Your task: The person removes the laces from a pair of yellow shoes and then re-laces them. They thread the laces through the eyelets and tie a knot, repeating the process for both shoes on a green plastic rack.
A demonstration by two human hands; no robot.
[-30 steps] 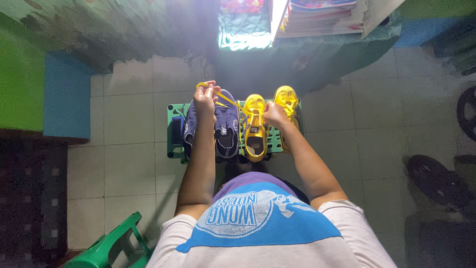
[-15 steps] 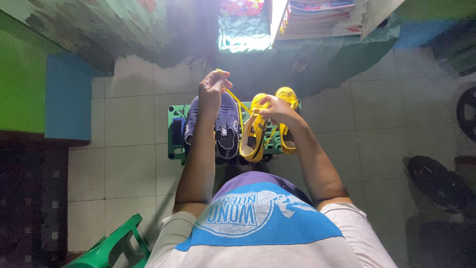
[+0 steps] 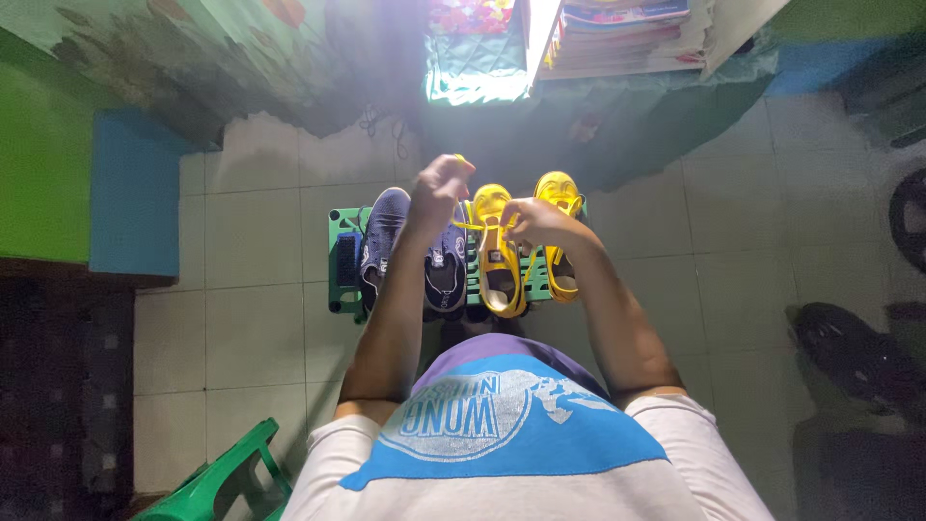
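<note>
At the bottom of the frame sits the person's shirt [image 3: 521, 453], white with a blue panel, and a green chair [image 3: 217, 482] pokes in at lower left. Both forearms run up to the frame's centre. The left hand [image 3: 439, 188] is fisted on a yellow lace [image 3: 470, 224], raised just above the blue shoes [image 3: 415, 251]. The right hand [image 3: 531, 217] is pinched on the same lace, close beside the left, over the near yellow shoe [image 3: 497, 260]; the two hands are near but not touching. The lace runs taut between them across that shoe's top. A second yellow shoe [image 3: 558, 207] stands just right of it, partly hidden by the right wrist. All four shoes sit side by side on a green rack [image 3: 340, 260] at centre, on a pale tiled floor [image 3: 251, 318]. Dark wheels [image 3: 854, 352] lie at lower right. Beyond, at top centre, a stack of books [image 3: 627, 34] rests beside bright patterned cloth [image 3: 473, 48]
</note>
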